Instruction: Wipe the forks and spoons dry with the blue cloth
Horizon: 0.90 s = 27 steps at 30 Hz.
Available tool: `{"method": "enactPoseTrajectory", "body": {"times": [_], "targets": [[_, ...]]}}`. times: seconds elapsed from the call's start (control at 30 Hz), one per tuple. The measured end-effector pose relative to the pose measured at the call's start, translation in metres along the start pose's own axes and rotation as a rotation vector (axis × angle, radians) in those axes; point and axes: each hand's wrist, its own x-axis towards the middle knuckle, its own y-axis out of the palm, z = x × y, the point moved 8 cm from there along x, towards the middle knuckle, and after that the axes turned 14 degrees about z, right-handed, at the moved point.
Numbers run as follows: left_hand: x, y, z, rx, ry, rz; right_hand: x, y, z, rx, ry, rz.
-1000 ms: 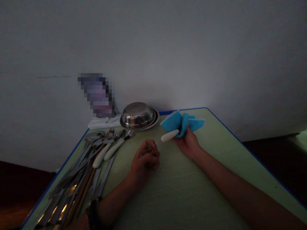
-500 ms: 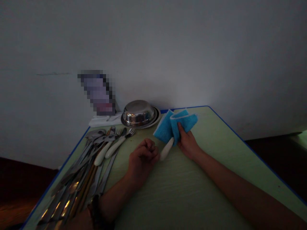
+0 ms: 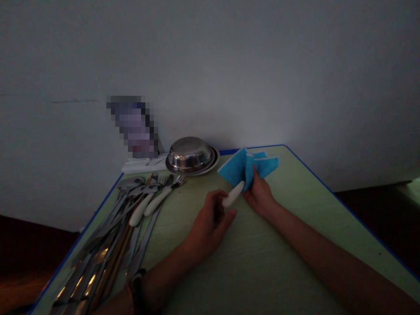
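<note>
- Currently, the right hand (image 3: 259, 192) is gripping a folded blue cloth (image 3: 234, 168), thumb pressing on the near fold.
- White-handled utensil (image 3: 233, 194): its handle is sticking out of the cloth toward the left hand (image 3: 213, 223). The other end is hiding in the folds, so I'm not telling fork from spoon or knife.
- Left-hand fingers are curving by the handle's free end, thumb standing apart from it. Not a full grip; can't confirm contact.
- Step, as I'm reading it: working the cloth over the covered end.
- For a clean pass, the left hand should be pinching that handle tip between thumb and fingers, so the utensil isn't twisting under the cloth.
- Right hand should be squeezing evenly on both faces and running lengthwise, not across, in case the hidden end is carrying tines or an edge.
- Cloth corners are fanning out loosely; I'd be gathering them in for a firmer wrap.
- Left forearm is lying close beside the cutlery pile (image 3: 103, 255) on the green surface (image 3: 262, 262). I'd be keeping the wristband (image 3: 138, 288) from snagging handles.
- Upside-down metal bowl (image 3: 189, 153) is sitting near the far edge; I'd be staying clear of it.
</note>
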Motion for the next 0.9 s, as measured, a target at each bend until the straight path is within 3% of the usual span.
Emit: {"method": "enactPoseTrajectory", "body": {"times": [0.13,0.33,0.43,0.57,0.7,0.8,0.9], "targets": [[0.0,0.004,0.002,0.145,-0.028,0.051,0.002,0.008,-0.003,-0.068,0.009,0.132],[0.0,-0.003,0.005,0.13,-0.054,0.015,0.002,0.022,-0.009,-0.266,0.019,0.387],[0.002,0.0,-0.001,0.192,-0.004,0.067,0.003,0.019,-0.007,-0.324,-0.025,0.358],[-0.001,0.011,-0.014,0.216,0.11,0.263,0.003,0.01,-0.005,-0.361,-0.035,0.206],[-0.009,0.019,-0.025,0.242,0.179,0.4,0.001,0.012,-0.009,-0.335,0.024,0.237],[-0.01,0.017,-0.024,0.205,0.159,0.369,0.0,0.017,-0.01,-0.429,0.046,0.339],[-0.008,0.012,-0.014,0.114,0.104,0.249,0.0,0.023,-0.01,-0.438,0.044,0.456]]}}
